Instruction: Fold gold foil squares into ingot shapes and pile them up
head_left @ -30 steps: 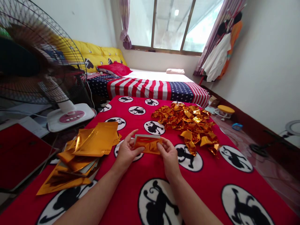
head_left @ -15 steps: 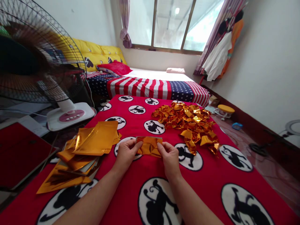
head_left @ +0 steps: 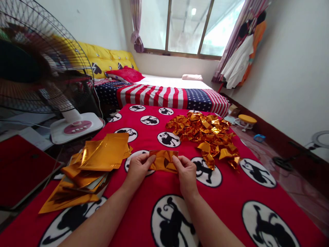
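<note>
Between my two hands is a small folded sheet of gold foil paper (head_left: 163, 160), held above the red cloth. My left hand (head_left: 138, 168) pinches its left end, thumb on the near face. On the right end, my right hand (head_left: 187, 171) grips it the same way; the fingers behind the paper are hidden. To the left lies a loose stack of flat gold foil sheets (head_left: 105, 152), some showing pale undersides. Over to the right is a heap of folded, crumpled-looking gold foil pieces (head_left: 203, 127).
A red cloth (head_left: 138, 219) with black monkey figures in white ovals covers the surface. On the left a fan (head_left: 77, 125) is spinning. Behind is a bed (head_left: 164, 97) with a striped, starred cover. A yellow stool (head_left: 247, 119) stands on the floor at right.
My hands stay in nearly the same place with the foil paper between them. Its top edge looks slightly flatter, with less pale edge showing.
</note>
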`<state>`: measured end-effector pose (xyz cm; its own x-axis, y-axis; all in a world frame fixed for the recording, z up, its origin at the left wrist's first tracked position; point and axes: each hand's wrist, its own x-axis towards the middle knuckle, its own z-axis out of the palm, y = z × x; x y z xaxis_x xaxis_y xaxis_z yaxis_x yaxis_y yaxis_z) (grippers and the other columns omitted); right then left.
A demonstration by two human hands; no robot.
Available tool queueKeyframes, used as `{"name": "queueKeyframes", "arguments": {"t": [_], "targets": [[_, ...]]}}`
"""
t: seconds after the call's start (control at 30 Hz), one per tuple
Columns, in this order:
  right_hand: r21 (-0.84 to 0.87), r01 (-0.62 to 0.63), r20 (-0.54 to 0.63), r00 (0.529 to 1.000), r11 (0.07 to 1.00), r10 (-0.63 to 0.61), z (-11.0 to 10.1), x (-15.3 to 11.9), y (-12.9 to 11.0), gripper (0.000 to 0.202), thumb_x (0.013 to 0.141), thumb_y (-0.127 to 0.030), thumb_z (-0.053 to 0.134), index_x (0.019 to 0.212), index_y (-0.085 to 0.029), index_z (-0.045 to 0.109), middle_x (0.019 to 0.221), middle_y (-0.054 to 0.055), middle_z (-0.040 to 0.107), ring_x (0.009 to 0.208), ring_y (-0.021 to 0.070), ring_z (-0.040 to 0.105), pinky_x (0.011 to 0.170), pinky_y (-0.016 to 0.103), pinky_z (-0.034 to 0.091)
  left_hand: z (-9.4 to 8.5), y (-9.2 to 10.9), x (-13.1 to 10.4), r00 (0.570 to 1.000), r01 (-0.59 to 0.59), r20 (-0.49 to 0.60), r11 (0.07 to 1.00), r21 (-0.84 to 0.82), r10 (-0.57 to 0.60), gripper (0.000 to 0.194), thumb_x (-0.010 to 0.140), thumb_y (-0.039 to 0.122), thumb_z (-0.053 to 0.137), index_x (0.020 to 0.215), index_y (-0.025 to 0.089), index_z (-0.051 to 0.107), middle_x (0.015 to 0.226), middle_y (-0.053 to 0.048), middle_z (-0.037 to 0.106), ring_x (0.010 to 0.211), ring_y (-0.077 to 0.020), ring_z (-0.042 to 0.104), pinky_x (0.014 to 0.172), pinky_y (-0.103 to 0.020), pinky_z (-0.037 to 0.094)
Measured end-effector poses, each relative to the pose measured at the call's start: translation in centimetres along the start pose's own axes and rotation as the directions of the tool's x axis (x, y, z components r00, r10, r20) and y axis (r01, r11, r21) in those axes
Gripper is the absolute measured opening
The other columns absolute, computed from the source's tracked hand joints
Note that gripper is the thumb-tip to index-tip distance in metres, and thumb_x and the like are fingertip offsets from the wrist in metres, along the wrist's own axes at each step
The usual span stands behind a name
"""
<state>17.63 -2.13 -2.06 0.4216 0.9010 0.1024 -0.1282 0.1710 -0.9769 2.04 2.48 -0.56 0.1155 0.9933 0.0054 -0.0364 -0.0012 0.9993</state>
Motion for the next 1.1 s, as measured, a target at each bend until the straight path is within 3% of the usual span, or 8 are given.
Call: {"name": "queueKeyframes", "arguments": {"t": [0.3, 0.63, 1.1], "targets": [[0.052, -0.018, 0.016, 1.000, 0.998, 0.017, 0.14, -0.18, -0.37, 0.026, 0.080, -0.042, 0.067, 0.072, -0.018, 0.066, 0.069, 0.000, 0.064, 0.066, 0.0152, 0.059, 0.063, 0.025, 0.047, -0.26, -0.49, 0.28, 0.999, -0.048, 0.011, 0.998, 0.039, 0.048, 0.033, 0.070, 0.049, 0.073, 0.069, 0.015, 0.073, 0.067, -0.002, 0.069, 0.059, -0.0140, 0.059, 0.050, -0.019, 0.047], [-0.014, 0.012, -0.023, 1.000, 1.000, -0.013, -0.04, -0.10, -0.07, 0.029, 0.080, -0.043, 0.066, 0.070, -0.016, 0.064, 0.066, -0.001, 0.061, 0.064, 0.0137, 0.055, 0.062, 0.024, 0.045, -0.17, -0.67, 0.14, 0.998, 0.061, 0.033, 0.998, 0.021, -0.062, 0.042, 0.067, 0.054, 0.073, 0.082, 0.015, 0.074, 0.073, -0.003, 0.070, 0.062, -0.0162, 0.063, 0.046, -0.020, 0.050], [-0.003, 0.004, -0.028, 1.000, 1.000, -0.004, 0.10, -0.20, -0.26, 0.029, 0.080, -0.045, 0.066, 0.073, -0.016, 0.064, 0.065, -0.002, 0.059, 0.062, 0.0134, 0.054, 0.060, 0.024, 0.043, -0.24, -0.90, 0.23, 1.000, 0.002, 0.029, 0.996, 0.085, -0.004, 0.036, 0.071, 0.049, 0.071, 0.079, 0.014, 0.073, 0.070, -0.001, 0.068, 0.058, -0.0134, 0.060, 0.049, -0.019, 0.049]]}}
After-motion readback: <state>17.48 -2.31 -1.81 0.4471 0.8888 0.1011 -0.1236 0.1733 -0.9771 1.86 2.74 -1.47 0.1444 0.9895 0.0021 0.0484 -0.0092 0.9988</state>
